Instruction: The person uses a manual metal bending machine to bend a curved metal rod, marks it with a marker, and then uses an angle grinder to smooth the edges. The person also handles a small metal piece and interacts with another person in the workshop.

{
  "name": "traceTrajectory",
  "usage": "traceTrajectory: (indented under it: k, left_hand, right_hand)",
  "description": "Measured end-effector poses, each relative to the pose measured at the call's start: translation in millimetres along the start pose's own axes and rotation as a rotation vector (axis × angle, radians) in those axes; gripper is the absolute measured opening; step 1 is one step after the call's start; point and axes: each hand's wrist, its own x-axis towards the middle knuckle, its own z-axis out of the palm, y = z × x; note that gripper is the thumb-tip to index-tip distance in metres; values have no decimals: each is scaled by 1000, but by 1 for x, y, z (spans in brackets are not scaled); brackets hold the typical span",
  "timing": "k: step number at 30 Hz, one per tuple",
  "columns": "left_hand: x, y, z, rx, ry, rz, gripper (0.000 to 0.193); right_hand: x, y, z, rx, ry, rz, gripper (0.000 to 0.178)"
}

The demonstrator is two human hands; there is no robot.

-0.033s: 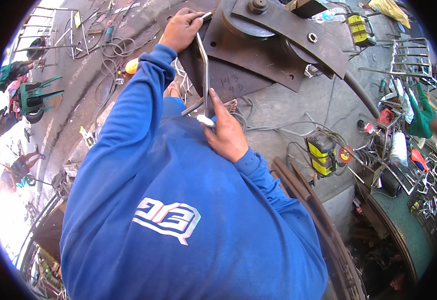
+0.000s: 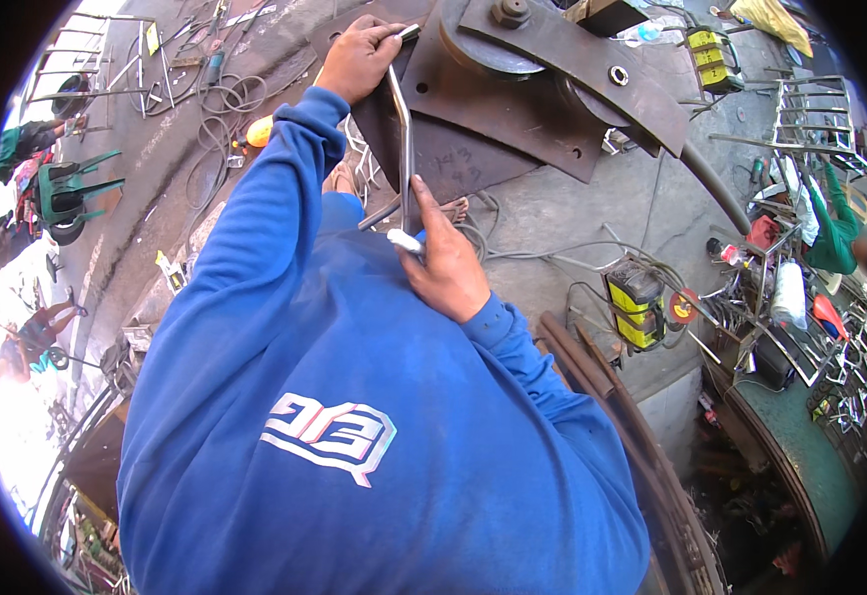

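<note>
A shiny bent metal tube (image 2: pixel 405 139) runs between my two hands, in front of a dark steel bending rig. My left hand (image 2: pixel 359 59) is closed around its far end, fingers curled over the top. Lower down, my right hand (image 2: pixel 448 260) grips the near end, with the index finger stretched along the tube. A short white piece (image 2: pixel 405 240) shows by the right thumb; whether it is the tube's end or something separate, I cannot tell. Just beyond stands the rig's steel plate (image 2: pixel 513 114), bearing a round roller (image 2: pixel 473 50) and a thick arm (image 2: pixel 562 55) with a large bolt.
A rod handle (image 2: pixel 716 188) slopes from the rig's arm. To the right, a yellow-and-black machine (image 2: pixel 636 302) stands on the floor among cables. Metal frames (image 2: pixel 815 114) and a person in green (image 2: pixel 835 228) are farther right. Cables (image 2: pixel 230 99) and a green chair (image 2: pixel 71 193) lie leftward.
</note>
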Motion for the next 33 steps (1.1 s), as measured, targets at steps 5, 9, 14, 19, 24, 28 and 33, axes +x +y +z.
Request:
traceTrajectory:
  k: [5,9,14,19,24,28,33]
  left_hand:
    - [0,0,1,-20,-28,-42,30]
    - [-1,1,2,54,-39,-30,30]
    - [-1,2,2,-14,-13,-40,30]
    - [0,0,2,13,-25,-32,31]
    - [-1,-2,2,6,-23,-27,32]
    - [-1,-3,2,-7,-10,-5,32]
    - [0,-3,2,31,-35,8,30]
  right_hand:
    - [0,3,0,-9,-38,12,81]
    - [0,2,-1,-35,-30,3,81]
    - [0,1,-2,-7,-36,34,82]
    - [0,2,1,-22,12,-26,84]
    - [0,2,-28,110,109,153,62]
    - [6,7,-74,646,270,100,60]
    - [9,20,-69,687,272,307,66]
